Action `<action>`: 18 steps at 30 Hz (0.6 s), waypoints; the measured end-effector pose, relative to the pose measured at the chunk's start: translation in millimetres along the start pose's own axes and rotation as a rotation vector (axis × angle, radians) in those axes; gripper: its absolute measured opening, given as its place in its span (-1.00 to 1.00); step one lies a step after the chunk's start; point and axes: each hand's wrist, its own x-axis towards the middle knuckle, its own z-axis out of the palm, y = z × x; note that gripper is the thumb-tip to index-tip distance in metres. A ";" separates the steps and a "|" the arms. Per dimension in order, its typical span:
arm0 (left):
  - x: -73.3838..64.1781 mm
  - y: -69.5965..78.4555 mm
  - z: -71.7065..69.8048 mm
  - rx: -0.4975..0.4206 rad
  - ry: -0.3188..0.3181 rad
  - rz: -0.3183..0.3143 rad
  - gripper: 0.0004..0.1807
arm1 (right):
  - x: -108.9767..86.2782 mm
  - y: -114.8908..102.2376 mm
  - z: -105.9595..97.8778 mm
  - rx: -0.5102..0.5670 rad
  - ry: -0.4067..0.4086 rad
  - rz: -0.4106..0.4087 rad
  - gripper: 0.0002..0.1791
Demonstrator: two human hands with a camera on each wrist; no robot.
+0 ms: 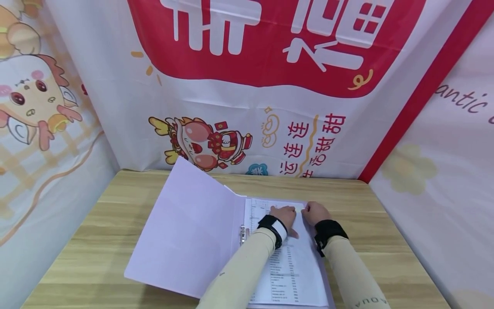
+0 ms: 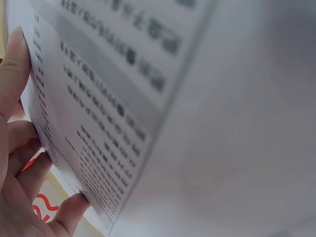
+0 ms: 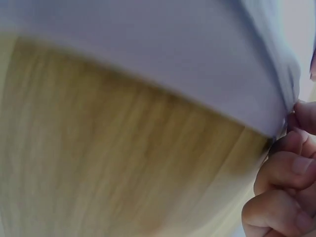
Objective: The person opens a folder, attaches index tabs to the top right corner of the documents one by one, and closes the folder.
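A lilac folder (image 1: 185,231) lies opened out, its cover to the left and a stack of printed sheets (image 1: 305,262) on its right side. My left hand (image 1: 284,217) rests on the upper part of the top sheet, fingers spread. In the left wrist view its fingertips touch the printed page (image 2: 94,94) near the edge. At the upper right corner of the stack, my right hand (image 1: 315,213) pinches the paper edge between thumb and curled fingers. The right wrist view shows those fingers (image 3: 281,170) at the corner, beside the folder's lilac edge (image 3: 163,54).
A metal clip (image 1: 242,234) sits along the folder's spine. Under everything is a wood-grain table (image 1: 88,253). Printed cloth hangs behind the table (image 1: 216,94) and on both sides.
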 end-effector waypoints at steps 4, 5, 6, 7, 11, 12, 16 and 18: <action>0.8 0.3 2.5 -0.015 0.003 0.001 -0.18 | -1.8 -0.4 -2.9 0.001 0.002 0.031 -0.71; 0.2 0.3 2.0 -0.016 0.005 0.001 -0.18 | -2.2 -2.1 -3.6 0.004 0.004 0.032 -0.72; -0.8 0.5 1.0 -0.021 0.005 0.002 -0.18 | -2.4 -4.0 -3.8 0.010 0.003 0.039 -0.71; -2.0 0.8 -0.1 -0.025 0.005 0.002 -0.18 | -2.6 -5.9 -3.8 0.011 0.004 0.043 -0.71; -7.8 2.1 -6.8 -0.035 -0.004 0.005 -0.17 | -2.5 -11.8 -2.4 0.015 0.005 0.064 -0.68; -8.7 2.3 -8.2 -0.038 -0.004 0.006 -0.17 | -2.4 -12.6 -2.1 0.016 0.004 0.073 -0.67; -10.2 2.4 -10.5 -0.035 0.002 0.007 -0.18 | -2.2 -14.4 -3.2 0.008 0.016 0.072 -0.67; -10.0 2.0 -10.1 -0.044 0.001 0.006 -0.19 | -2.2 -13.5 -4.6 0.002 0.016 0.078 -0.69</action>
